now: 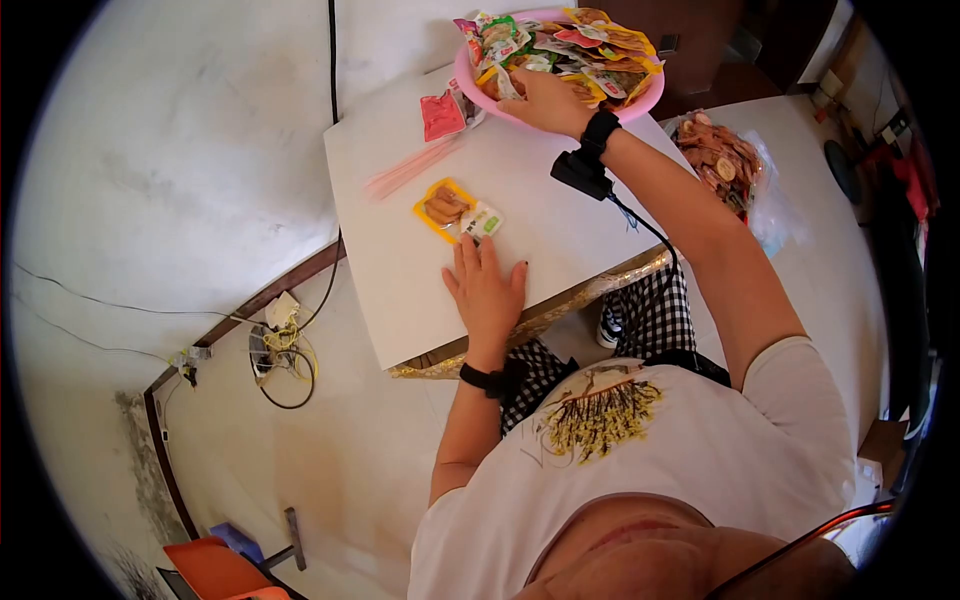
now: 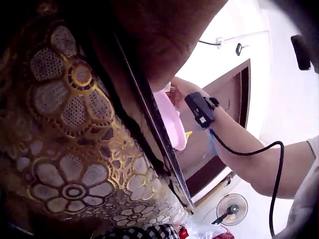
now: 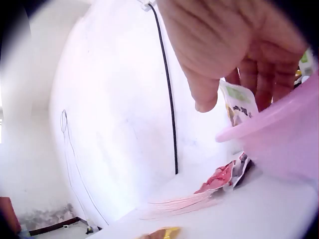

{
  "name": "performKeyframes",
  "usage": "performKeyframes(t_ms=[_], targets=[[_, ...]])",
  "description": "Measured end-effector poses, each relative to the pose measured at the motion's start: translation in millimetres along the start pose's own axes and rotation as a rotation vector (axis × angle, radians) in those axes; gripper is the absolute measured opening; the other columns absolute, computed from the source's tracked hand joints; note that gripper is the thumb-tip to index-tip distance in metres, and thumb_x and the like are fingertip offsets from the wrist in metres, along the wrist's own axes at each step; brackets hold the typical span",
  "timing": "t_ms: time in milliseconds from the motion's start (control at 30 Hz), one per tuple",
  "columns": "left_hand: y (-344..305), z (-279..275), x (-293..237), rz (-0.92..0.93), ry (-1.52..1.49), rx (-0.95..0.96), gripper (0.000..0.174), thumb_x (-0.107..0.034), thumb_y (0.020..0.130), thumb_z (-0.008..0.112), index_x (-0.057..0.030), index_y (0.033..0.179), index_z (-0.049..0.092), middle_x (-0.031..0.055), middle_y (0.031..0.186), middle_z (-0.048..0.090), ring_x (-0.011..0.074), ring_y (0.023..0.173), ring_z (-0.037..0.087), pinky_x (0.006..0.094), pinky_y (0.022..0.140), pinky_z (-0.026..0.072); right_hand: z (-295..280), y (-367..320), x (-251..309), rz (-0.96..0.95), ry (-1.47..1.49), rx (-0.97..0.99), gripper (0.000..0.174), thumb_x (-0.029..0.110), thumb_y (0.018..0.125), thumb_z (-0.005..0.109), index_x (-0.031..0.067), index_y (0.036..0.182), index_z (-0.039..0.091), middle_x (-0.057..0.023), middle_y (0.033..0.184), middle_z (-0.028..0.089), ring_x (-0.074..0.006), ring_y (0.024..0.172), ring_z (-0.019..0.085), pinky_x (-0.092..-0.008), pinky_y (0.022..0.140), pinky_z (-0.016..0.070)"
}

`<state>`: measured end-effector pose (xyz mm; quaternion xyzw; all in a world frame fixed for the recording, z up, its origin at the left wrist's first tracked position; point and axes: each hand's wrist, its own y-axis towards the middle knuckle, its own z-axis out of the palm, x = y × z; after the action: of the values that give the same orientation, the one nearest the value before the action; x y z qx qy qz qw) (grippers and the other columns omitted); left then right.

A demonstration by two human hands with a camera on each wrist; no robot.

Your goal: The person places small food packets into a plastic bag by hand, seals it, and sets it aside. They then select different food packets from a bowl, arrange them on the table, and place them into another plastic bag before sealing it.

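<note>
The left hand lies flat, palm down, fingers straight and slightly spread, close to the body. The right arm stretches far forward. The right hand curls its fingers downward, possibly gripping; the blurred close view leaves that unclear.

Pink basin, white table

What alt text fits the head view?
Seen from above, a seated person's right hand reaches into a round pink plastic basin heaped with colourful snack packets at the far edge of a white square table. Their left hand lies flat on the table near a yellow snack packet.
</note>
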<state>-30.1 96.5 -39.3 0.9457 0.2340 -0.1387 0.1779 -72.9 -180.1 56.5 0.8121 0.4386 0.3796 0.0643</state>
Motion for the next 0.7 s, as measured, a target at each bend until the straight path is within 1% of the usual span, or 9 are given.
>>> performKeyframes(t_ms=[100,133,233,267,367,433,500,633,700], targets=[[-0.7,-0.2,0.6,0.020,-0.009,-0.013,0.059,-0.035,0.083,0.064,-0.0012,0.129,0.049,0.0228,0.143,0.038,0.0359,0.133,0.034,0.0582,0.105,0.0226,6.6,19.0,-24.0,0.002,-0.227,0.110,0.034,0.027,0.086,0.061,-0.0017,0.104,0.060,-0.0218,0.085,0.066,-0.0349,0.072,0.064,-0.0420,0.069,0.0490],[-0.9,0.4,1.2,0.024,-0.001,-0.016,0.059,-0.035,0.083,0.064,-0.0013,0.129,0.049,0.0226,0.142,0.039,0.0359,0.133,0.034,0.0582,0.105,0.0227,9.0,19.0,-34.6,0.005,-0.109,0.050,0.029,0.024,0.091,0.056,0.0001,0.105,0.062,-0.0154,0.077,0.067,-0.0265,0.066,0.065,-0.0366,0.060,0.0497],[0.3,1.3,1.1,0.030,0.009,-0.023,0.057,-0.035,0.083,0.063,-0.0013,0.128,0.051,0.0223,0.141,0.040,0.0358,0.133,0.034,0.0584,0.105,0.0233,-9.5,12.8,-18.6,0.411,0.482,0.079,0.027,0.022,0.094,0.054,0.0009,0.108,0.062,-0.0059,0.075,0.067,-0.0132,0.067,0.064,-0.0281,0.052,0.0477],[0.6,0.0,0.4,0.029,0.008,-0.020,0.057,-0.035,0.083,0.063,-0.0012,0.127,0.051,0.0223,0.141,0.040,0.0358,0.132,0.035,0.0585,0.104,0.0234,-17.4,10.1,-17.6,0.409,0.500,0.076,0.023,0.020,0.094,0.054,0.0001,0.101,0.064,-0.0053,0.082,0.066,-0.0096,0.072,0.064,-0.0235,0.054,0.0515],[0.3,0.1,0.2,0.030,0.009,-0.023,0.056,-0.035,0.083,0.063,-0.0012,0.126,0.051,0.0222,0.141,0.041,0.0358,0.132,0.035,0.0587,0.104,0.0238,-24.6,-0.8,-17.0,0.320,0.688,-0.088,0.025,0.020,0.095,0.054,0.0008,0.108,0.063,-0.0032,0.087,0.066,-0.0079,0.070,0.063,-0.0236,0.056,0.0526],[0.0,1.2,1.0,0.033,0.011,-0.028,0.055,-0.035,0.084,0.063,-0.0015,0.126,0.052,0.0221,0.140,0.041,0.0358,0.132,0.035,0.0588,0.104,0.0238,-28.1,-3.0,-37.1,0.263,0.742,-0.035,0.026,0.021,0.096,0.054,0.0033,0.113,0.061,-0.0010,0.096,0.066,-0.0059,0.080,0.062,-0.0227,0.065,0.0542],[0.2,2.0,1.4,0.037,0.016,-0.028,0.055,-0.035,0.084,0.063,-0.0020,0.126,0.052,0.0219,0.140,0.041,0.0358,0.132,0.035,0.0591,0.104,0.0237,-41.8,-13.8,-22.5,0.235,0.818,-0.002,0.026,0.023,0.097,0.054,0.0064,0.117,0.060,-0.0001,0.104,0.066,-0.0062,0.091,0.062,-0.0241,0.074,0.0564],[-1.4,1.6,1.2,0.046,0.009,-0.052,0.053,-0.034,0.083,0.063,-0.0028,0.125,0.053,0.0216,0.140,0.041,0.0358,0.132,0.035,0.0594,0.103,0.0242,-36.8,-42.4,1.8,0.241,1.050,0.030,0.023,0.022,0.098,0.052,0.0081,0.115,0.060,0.0021,0.099,0.066,-0.0055,0.084,0.062,-0.0235,0.070,0.0522],[-1.5,2.1,1.6,0.053,-0.001,-0.062,0.053,-0.034,0.083,0.063,-0.0030,0.124,0.053,0.0216,0.140,0.041,0.0359,0.131,0.036,0.0597,0.103,0.0249,-25.2,-59.1,7.2,0.322,1.121,0.066,0.022,0.023,0.099,0.052,0.0085,0.113,0.060,0.0009,0.098,0.067,-0.0071,0.080,0.063,-0.0228,0.067,0.0502]])
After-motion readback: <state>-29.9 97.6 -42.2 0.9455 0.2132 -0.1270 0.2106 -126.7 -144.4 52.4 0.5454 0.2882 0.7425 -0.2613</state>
